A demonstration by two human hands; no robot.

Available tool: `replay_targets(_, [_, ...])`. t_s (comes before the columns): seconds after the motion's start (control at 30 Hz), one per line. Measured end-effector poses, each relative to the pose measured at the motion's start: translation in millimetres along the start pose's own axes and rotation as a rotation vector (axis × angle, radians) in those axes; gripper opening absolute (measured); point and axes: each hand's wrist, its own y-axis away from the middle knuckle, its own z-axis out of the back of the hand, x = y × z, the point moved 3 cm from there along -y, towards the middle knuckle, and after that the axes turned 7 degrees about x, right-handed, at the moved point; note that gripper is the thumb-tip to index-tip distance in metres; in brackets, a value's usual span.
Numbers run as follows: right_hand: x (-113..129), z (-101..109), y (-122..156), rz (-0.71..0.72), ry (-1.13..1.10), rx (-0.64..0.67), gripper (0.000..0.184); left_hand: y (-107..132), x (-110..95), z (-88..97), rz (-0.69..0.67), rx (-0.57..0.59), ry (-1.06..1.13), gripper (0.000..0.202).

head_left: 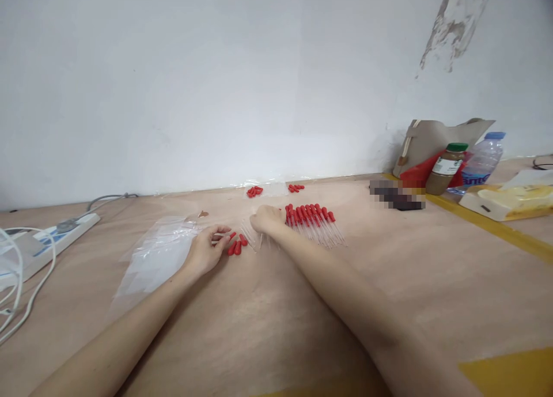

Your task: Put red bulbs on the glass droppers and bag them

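My left hand [208,248] pinches a red rubber dropper bulb [232,235] between thumb and fingers. Just beside it, several loose red bulbs [237,247] lie on the brown table covering. My right hand [266,219] is closed and lowered over some thin glass dropper tubes [247,235]; its fingertips are hidden, so what it grips cannot be made out. To the right of that hand lies a row of droppers [311,217], red bulbs at the far end and clear tubes pointing toward me. Flat clear plastic bags [158,253] are spread left of my left hand.
Small groups of red bulbs [254,192] lie near the wall, some on clear plastic. At left are a power strip [64,235] and white cables. A dark blurred object [397,195], a green-capped jar [444,169], a water bottle [483,161] and a tissue pack [505,204] are at right.
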Motion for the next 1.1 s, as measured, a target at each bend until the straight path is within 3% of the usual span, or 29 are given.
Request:
replay_targets(0.13, [-40,24,32,0.090,-0.061,-0.053,0.029,0,-8,6.9,-0.142,-0.156,-0.014,0.026])
replay_targets(0.2, [-65,32,50,0.214,-0.162,-0.145,0.024,3,-16,8.3,-0.265,-0.186,-0.044,0.022])
replay_targets(0.33, [-107,29,85,0.458,-0.272,-0.246,0.021,14,-34,-0.7,-0.404,-0.163,-0.040,0.017])
replay_targets(0.43, [-123,18,108,0.596,-0.238,-0.316,0.022,30,-45,-19.2,-0.453,-0.111,-0.054,0.021])
replay_targets(0.57, [-124,6,128,0.663,-0.103,-0.345,0.020,51,-57,-49.2,-0.511,0.060,-0.191,0.026])
replay_targets(0.67, [-118,2,134,0.696,-0.043,-0.312,0.020,58,-59,-60.4,-0.497,0.165,-0.187,0.023])
replay_targets(1.1, [-111,0,135,0.698,-0.015,-0.279,0.018,58,-67,-59.6,-0.448,0.257,0.042,0.020])
